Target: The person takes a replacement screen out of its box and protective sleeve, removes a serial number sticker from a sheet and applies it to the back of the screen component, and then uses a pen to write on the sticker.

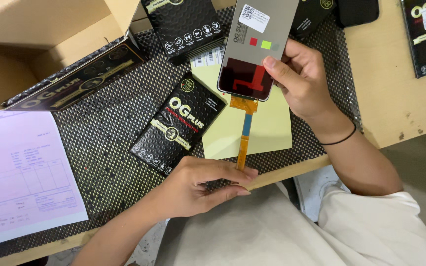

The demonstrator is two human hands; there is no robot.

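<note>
At the far left a pink printed sheet (23, 172) lies flat on the black dotted mat (104, 138), under an open cardboard box (35, 44) and a long black carton (75, 79) leaning at the box's edge. Near the middle, a small black package (176, 125) rests on the mat just beside a pale yellow sheet (262, 128).

The left hand (198, 187) sits at the desk (395, 88) edge, its fingers (245, 173) closed in a pinch on the lower end of the orange-and-blue flex ribbon (245, 133). That ribbon hangs from the phone display panel (255, 47), which the right hand (301, 81) holds raised above the yellow sheet, thumb on the face and fingers wrapped behind, closed on its right edge.

The likeliest trouble is at the ribbon: with both ends held, any pull apart or sharp bend where it meets the panel could crease or tear it. The panel is gripped along one edge only, so a loosened hold could let it tip and drop onto the mat.
</note>
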